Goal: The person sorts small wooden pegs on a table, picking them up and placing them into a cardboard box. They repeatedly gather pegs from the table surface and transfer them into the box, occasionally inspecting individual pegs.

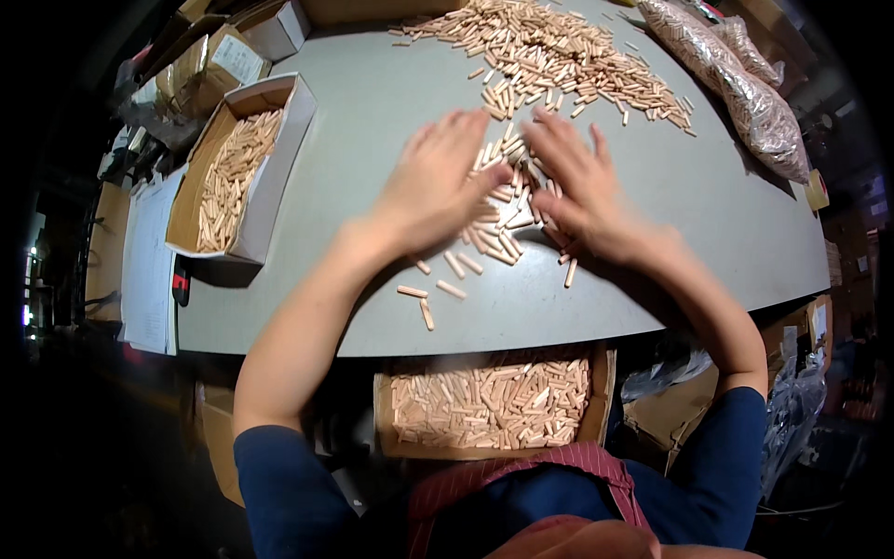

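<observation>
Between my two hands lies a small loose pile of wooden dowels (pixel 503 244) on the grey tabletop (pixel 358 121). To the left of it, my left hand (pixel 436 179) is open, slightly blurred, its fingers stretched away from me and the thumb pointing toward the dowels. My right hand (pixel 585 191) is open on the other side, with its fingers spread and curving over the pile's edge. Neither hand grips a dowel that I can see. Some dowels are hidden under the palms and fingers. Several stray dowels (pixel 427 313) lie nearer the table's front edge.
A large dowel heap (pixel 568 61) spreads across the far side. Below the front edge, a cardboard box (pixel 601 396) holds many dowels. At left stands a white carton (pixel 282 172) with more dowels, near papers (pixel 149 270). Filled clear bags (pixel 745 98) lie far right, near a tape roll (pixel 817 190).
</observation>
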The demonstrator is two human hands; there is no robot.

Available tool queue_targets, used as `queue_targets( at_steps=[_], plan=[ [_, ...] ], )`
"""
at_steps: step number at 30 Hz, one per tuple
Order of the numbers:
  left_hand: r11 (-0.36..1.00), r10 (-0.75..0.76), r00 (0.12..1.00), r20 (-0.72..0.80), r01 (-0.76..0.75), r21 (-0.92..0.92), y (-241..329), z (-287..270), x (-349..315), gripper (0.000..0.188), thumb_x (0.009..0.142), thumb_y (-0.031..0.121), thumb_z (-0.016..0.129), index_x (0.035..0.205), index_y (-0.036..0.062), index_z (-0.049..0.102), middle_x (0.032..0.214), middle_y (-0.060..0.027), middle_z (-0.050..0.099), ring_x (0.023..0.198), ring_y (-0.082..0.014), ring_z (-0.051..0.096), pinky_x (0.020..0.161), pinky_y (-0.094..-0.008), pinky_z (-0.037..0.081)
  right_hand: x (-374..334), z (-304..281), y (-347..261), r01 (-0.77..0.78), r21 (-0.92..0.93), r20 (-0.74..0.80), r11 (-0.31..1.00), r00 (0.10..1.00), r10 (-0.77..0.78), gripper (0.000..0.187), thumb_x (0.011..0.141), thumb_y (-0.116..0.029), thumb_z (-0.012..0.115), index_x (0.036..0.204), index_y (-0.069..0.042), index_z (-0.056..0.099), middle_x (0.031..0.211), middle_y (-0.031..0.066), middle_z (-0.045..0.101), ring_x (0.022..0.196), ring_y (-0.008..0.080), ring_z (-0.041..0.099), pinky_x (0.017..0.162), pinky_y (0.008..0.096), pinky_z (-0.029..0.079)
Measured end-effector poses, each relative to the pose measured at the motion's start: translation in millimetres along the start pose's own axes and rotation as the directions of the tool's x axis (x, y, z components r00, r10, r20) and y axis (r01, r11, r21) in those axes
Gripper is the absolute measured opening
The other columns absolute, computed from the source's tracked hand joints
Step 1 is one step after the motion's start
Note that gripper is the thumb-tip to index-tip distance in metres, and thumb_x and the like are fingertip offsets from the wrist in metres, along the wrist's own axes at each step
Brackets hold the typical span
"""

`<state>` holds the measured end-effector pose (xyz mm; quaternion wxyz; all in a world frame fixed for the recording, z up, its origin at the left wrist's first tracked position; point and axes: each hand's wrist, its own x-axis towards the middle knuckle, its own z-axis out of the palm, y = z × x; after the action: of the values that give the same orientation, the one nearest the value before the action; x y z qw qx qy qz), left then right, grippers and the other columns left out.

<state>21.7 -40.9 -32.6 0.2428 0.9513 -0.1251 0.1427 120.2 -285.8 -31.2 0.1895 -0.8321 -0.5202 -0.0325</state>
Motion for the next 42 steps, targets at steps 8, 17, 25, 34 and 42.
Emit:
queue_targets(
  at_steps=[8,17,25,34,42],
  plan=[
    [0.978,-0.197,0.965,-0.174,0.206,0.034,-38,-8,2,0.08,0.11,0.059,0.04,0.148,-0.0115,0.048,0.153,-0.0313,0.049,0.148,-0.0439,0.041,0.122,-0.048,0.031,0,-7,-9,0.104,-0.229,0.24,0.968,0.97,-0.048,0.084,0.106,-0.068,0.037,0.17,-0.015,0.02,0.177,0.0116,0.015,0.164,0.0336,0.008,0.129,0.0588,-0.006],
    [0.992,-0.124,0.969,-0.212,0.121,-0.026,-43,-3,7,0.074,0.109,0.056,0.041,0.138,-0.0111,0.053,0.143,-0.0302,0.057,0.143,-0.0443,0.045,0.121,-0.0522,0.028,3,-33,5,-0.028,0.48,-0.086,0.877,0.993,0.079,0.063,0.108,-0.048,0.053,0.155,-0.006,0.046,0.158,0.0148,0.049,0.147,0.0293,0.046,0.124,0.048,0.028],
    [0.994,-0.085,0.99,-0.114,0.092,0.06,-39,-5,6,0.066,0.109,0.051,0.042,0.139,-0.0068,0.054,0.146,-0.0279,0.057,0.148,-0.0446,0.04,0.123,-0.0533,0.024,-43,-44,16,-0.158,0.462,-0.016,0.873,0.982,0.187,0.037,0.092,-0.006,0.068,0.129,-0.003,0.066,0.134,0.0114,0.062,0.122,0.0246,0.059,0.104,0.0361,0.048],
    [1.0,-0.01,0.996,-0.091,0.011,0.013,-32,-4,7,0.058,0.11,0.044,0.043,0.141,-0.0042,0.054,0.146,-0.0258,0.057,0.144,-0.0456,0.043,0.121,-0.0537,0.027,-75,-47,-37,-0.153,0.346,-0.047,0.926,0.983,0.18,0.031,0.091,-0.004,0.068,0.122,-0.004,0.071,0.125,0.0129,0.067,0.119,0.0312,0.062,0.101,0.0384,0.049],
    [0.964,0.118,0.993,0.008,-0.113,-0.242,-12,-3,6,0.05,0.111,0.033,0.045,0.147,-0.0011,0.054,0.149,-0.0196,0.055,0.136,-0.0356,0.052,0.116,-0.0405,0.038,-93,-39,-35,-0.163,0.429,-0.118,0.888,0.965,0.234,0.036,0.091,-0.001,0.066,0.127,-0.002,0.069,0.132,0.015,0.067,0.125,0.0316,0.062,0.107,0.0395,0.048]
  ],
)
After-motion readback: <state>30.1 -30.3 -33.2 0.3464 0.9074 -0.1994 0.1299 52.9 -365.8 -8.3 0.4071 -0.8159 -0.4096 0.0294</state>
